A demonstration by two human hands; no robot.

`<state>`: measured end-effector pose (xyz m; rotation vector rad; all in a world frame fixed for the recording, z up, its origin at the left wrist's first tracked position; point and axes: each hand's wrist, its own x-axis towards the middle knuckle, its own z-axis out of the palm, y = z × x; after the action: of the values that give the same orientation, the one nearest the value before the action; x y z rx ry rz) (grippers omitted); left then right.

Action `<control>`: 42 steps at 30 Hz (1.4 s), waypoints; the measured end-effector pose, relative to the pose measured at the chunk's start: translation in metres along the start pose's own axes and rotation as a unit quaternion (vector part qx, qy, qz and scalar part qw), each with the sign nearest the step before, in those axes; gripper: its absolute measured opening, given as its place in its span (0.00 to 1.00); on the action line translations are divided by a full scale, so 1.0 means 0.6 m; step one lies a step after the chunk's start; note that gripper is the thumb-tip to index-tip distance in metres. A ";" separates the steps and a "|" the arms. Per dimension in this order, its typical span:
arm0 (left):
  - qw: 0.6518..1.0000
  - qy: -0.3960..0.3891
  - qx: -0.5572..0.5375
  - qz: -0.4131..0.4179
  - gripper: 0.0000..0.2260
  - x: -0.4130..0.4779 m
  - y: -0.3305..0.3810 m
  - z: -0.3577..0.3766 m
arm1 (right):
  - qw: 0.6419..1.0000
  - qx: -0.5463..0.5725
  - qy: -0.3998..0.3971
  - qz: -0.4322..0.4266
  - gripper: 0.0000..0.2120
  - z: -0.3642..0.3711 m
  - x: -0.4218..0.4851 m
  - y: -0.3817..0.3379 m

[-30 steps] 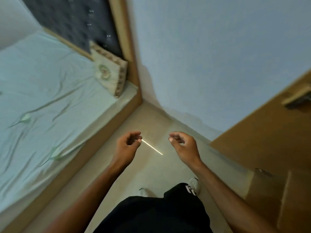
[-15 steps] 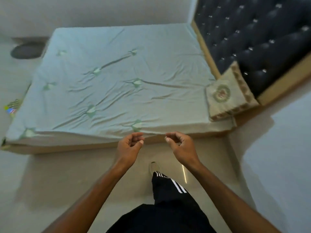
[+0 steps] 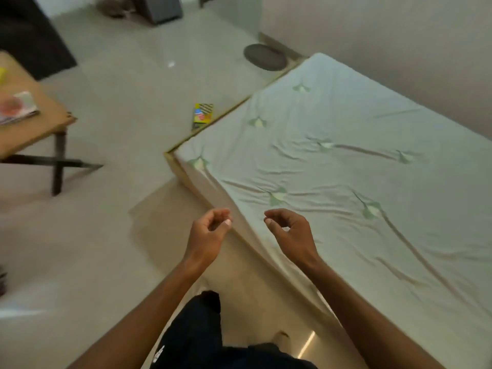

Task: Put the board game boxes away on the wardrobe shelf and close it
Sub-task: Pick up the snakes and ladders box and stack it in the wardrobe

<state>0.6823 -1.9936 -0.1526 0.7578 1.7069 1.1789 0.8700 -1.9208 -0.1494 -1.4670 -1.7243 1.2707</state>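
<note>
A yellow board game box (image 3: 203, 115) with colourful print lies flat on the floor beside the far foot corner of the bed. Another flat box (image 3: 18, 107) with a pink and white cover rests on the wooden table at the left. My left hand (image 3: 210, 231) and my right hand (image 3: 288, 230) hang in front of me over the bed's near edge, both empty, fingers loosely curled with gaps between them. The wardrobe is out of view.
The bed (image 3: 346, 182) with a pale green sheet fills the right side. A wooden table (image 3: 40, 123) with dark crossed legs stands at the left. A dark round mat (image 3: 265, 56) lies on the floor by the far wall. Pale tiled floor spreads between table and bed.
My view has swung left, from the wardrobe corner and headboard across the bed to its foot, the floor and the table. Both hands stay raised, empty and curled.
</note>
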 end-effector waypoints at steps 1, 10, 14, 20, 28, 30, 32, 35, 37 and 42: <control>1.000 0.018 -0.009 0.000 0.10 0.029 0.004 -0.033 | 1.000 -0.003 -0.013 -0.012 0.07 0.030 0.036 -0.019; 0.989 0.148 -0.025 -0.012 0.10 0.301 0.057 -0.394 | 0.991 0.002 -0.110 -0.073 0.06 0.367 0.328 -0.241; 0.981 0.192 -0.040 -0.006 0.10 0.418 0.093 -0.508 | 0.983 -0.005 -0.160 -0.093 0.08 0.490 0.452 -0.325; 0.977 0.208 -0.029 -0.021 0.09 0.621 0.125 -0.632 | 0.981 -0.005 -0.174 -0.088 0.07 0.632 0.660 -0.392; 0.983 0.177 0.012 -0.046 0.08 0.903 0.209 -0.773 | 0.981 -0.010 -0.178 -0.082 0.07 0.757 0.936 -0.494; 0.985 0.165 0.020 -0.040 0.08 0.984 0.234 -0.802 | 0.983 -0.010 -0.167 -0.081 0.07 0.778 1.009 -0.518; 0.987 0.153 0.030 -0.032 0.08 1.071 0.258 -0.822 | 0.985 -0.009 -0.153 -0.076 0.06 0.796 1.082 -0.537; 0.991 0.124 0.043 -0.025 0.08 1.203 0.295 -0.839 | 0.991 -0.001 -0.125 -0.055 0.06 0.819 1.190 -0.553; 0.994 0.093 0.045 -0.015 0.08 1.310 0.323 -0.847 | 0.994 0.006 -0.099 -0.037 0.06 0.836 1.274 -0.559; 0.996 0.007 0.091 -0.001 0.07 1.565 0.396 -0.852 | 0.999 0.012 -0.033 0.022 0.07 0.862 1.457 -0.581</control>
<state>-0.1683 -1.3039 -0.1674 0.8597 1.8435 1.0393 0.0427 -1.2376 -0.1965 -1.4723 -1.7214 1.3721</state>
